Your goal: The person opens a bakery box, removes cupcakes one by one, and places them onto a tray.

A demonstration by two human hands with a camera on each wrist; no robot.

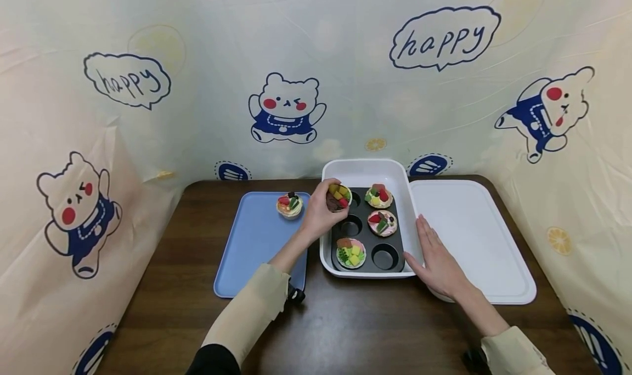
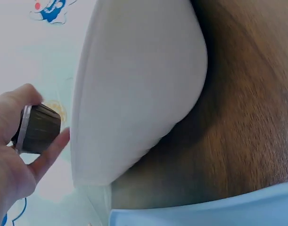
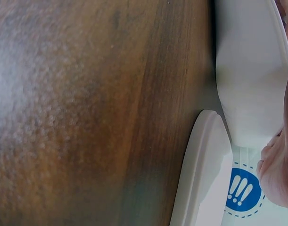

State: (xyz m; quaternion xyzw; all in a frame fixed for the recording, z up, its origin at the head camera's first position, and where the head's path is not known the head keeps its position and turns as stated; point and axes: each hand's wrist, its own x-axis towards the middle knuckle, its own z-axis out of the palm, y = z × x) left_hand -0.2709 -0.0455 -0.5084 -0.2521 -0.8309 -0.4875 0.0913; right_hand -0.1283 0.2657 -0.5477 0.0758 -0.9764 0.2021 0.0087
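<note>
Reaches forward with left hand (image 1: 318, 216), pinching a brown-cupped tart (image 1: 339, 196) over the far-left corner of the muffin pan (image 1: 364, 239), and rests right hand (image 1: 438, 261), straight-fingered, along the white bin's (image 1: 367, 172) right rim.

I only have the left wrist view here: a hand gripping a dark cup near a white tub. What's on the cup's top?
Observer: The head view shows yellow and red pieces on top of the cup.
Operator: What's inside the tub?
Observer: A dark muffin pan, with three other topped cups seated in it.
Operator: And where's the right hand?
Observer: It's at the tub's right side.
</note>
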